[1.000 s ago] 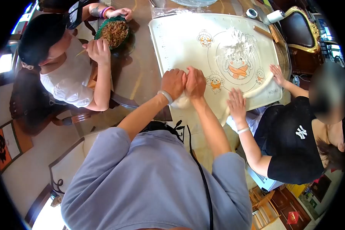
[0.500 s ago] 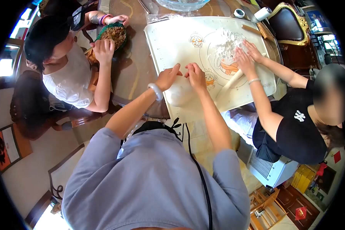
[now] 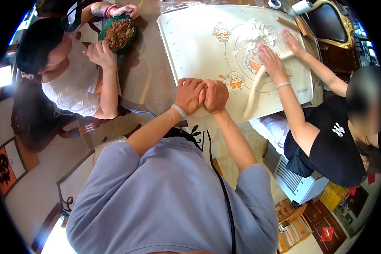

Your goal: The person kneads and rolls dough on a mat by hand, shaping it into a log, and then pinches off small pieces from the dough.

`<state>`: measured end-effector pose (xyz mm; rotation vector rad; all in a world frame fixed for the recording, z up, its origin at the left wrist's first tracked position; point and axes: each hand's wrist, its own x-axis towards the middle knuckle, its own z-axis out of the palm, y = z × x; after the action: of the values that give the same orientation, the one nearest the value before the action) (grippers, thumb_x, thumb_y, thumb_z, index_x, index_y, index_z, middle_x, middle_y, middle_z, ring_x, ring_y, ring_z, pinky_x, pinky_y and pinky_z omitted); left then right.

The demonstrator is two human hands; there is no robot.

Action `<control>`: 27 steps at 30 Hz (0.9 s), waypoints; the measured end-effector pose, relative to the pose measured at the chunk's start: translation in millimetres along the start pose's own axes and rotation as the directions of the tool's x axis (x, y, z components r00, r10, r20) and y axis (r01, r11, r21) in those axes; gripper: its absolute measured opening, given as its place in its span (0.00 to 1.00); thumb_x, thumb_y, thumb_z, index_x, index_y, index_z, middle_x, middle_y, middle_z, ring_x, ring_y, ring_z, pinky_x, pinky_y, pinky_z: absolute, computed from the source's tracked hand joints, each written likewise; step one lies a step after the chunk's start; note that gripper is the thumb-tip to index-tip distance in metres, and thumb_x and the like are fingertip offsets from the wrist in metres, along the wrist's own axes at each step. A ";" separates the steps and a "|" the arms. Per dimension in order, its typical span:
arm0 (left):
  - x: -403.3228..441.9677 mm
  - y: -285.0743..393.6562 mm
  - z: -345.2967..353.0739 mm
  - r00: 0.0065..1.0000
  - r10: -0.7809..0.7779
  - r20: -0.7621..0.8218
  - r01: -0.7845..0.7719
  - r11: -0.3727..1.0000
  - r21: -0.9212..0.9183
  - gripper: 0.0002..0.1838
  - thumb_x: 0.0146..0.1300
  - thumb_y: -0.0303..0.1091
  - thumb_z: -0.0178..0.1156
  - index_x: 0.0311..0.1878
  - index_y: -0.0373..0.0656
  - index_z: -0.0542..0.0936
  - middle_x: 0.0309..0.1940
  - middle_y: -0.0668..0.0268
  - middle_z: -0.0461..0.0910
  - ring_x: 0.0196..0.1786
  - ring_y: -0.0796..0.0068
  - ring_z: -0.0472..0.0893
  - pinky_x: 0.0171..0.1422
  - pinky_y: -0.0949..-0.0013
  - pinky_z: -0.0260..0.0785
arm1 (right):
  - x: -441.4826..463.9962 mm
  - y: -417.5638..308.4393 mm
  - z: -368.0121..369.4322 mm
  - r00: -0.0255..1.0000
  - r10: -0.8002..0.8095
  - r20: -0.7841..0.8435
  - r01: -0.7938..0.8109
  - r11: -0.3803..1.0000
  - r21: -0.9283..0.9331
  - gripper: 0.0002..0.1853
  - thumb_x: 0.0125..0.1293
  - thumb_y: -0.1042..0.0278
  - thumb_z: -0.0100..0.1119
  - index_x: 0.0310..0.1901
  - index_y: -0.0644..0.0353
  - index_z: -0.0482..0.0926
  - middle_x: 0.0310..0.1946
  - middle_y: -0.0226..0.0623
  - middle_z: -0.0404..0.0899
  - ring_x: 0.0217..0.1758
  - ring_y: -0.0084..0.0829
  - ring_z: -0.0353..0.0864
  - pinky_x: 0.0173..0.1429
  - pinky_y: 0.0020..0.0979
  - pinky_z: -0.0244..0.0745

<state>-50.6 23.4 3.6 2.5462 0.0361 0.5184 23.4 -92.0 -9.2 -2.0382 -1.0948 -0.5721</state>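
My left hand [image 3: 190, 95], with a pale bangle at its wrist, is pressed against my right hand [image 3: 216, 96] at the near edge of the white mat [image 3: 194, 46]. Both have curled fingers and sit over the spot where a white lump of dough showed half a second ago. The hands now hide most or all of that lump. To their right, a long rope of dough [image 3: 252, 94] curves across the mat, under the hands [image 3: 271, 63] of a person in black.
Loose flour [image 3: 258, 31] lies on the mat's far part. A person at left holds a stick over a green bowl [image 3: 119, 34] of chopped filling. Wooden tools [image 3: 301, 25] and a white roll [image 3: 302, 6] lie at the far right.
My hands have come together and closed down over the lump of dough. The dough rope shows more of its length as the co-worker's hands moved apart. The view has shifted slightly.
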 end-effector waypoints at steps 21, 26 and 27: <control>15.7 3.3 -13.9 0.909 -0.355 0.219 0.391 0.907 -0.156 0.17 0.66 0.41 0.48 0.47 0.38 0.78 0.41 0.54 0.81 0.48 0.53 0.78 0.53 0.58 0.67 | 34.8 -10.9 -13.2 0.770 0.498 0.398 -0.517 0.853 -0.068 0.14 0.66 0.59 0.48 0.35 0.58 0.80 0.27 0.45 0.81 0.34 0.50 0.78 0.40 0.47 0.70; -17.2 22.5 -12.5 0.995 -0.053 -0.083 0.052 0.998 -0.021 0.11 0.60 0.33 0.52 0.45 0.42 0.77 0.41 0.59 0.79 0.47 0.57 0.76 0.54 0.56 0.64 | -7.3 -29.0 -22.5 0.988 0.139 0.072 -0.140 0.990 0.010 0.09 0.60 0.66 0.55 0.40 0.58 0.78 0.31 0.38 0.78 0.32 0.40 0.73 0.39 0.40 0.65; -20.5 21.1 -9.3 0.996 -0.032 -0.083 0.030 0.999 -0.026 0.12 0.60 0.32 0.51 0.47 0.42 0.76 0.43 0.59 0.78 0.48 0.57 0.75 0.55 0.55 0.63 | -13.4 -28.5 -22.1 0.992 0.106 0.061 -0.107 0.994 0.003 0.11 0.59 0.65 0.55 0.43 0.56 0.77 0.36 0.35 0.77 0.36 0.38 0.74 0.42 0.39 0.66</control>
<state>-74.7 7.4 14.4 2.4946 0.0991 0.6087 -8.7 -105.8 7.0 -2.1064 -1.0144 -0.4552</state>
